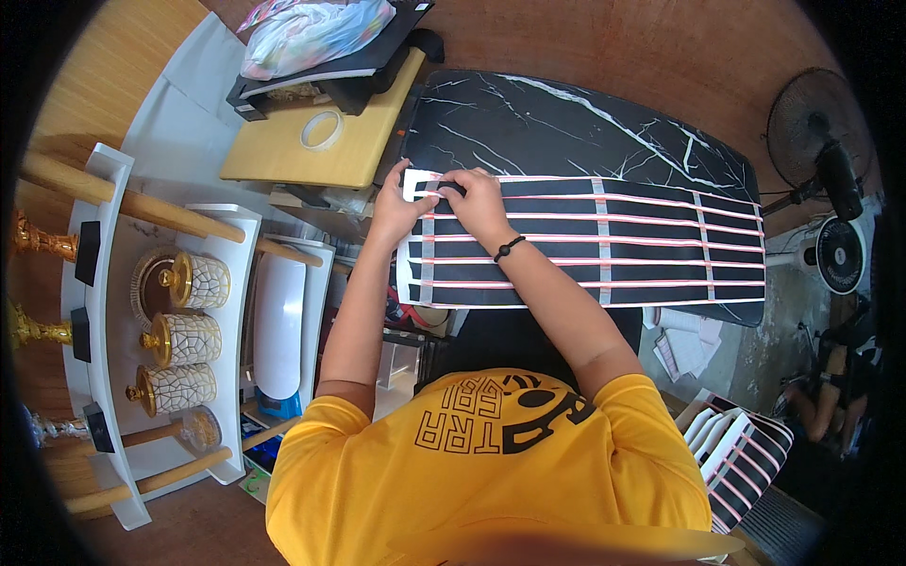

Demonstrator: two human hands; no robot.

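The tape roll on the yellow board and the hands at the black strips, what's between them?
In the head view, only bare yellow board and the black marbled tabletop's edge lie between the tape roll and the left hand.

black pink-striped sheet [604,250] flat on marble table [566,123]

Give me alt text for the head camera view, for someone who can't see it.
Seen from above, a person in a yellow shirt presses their left hand and right hand on the top left corner of a black sheet with pink-white stripes, lying on a black marble-patterned board.
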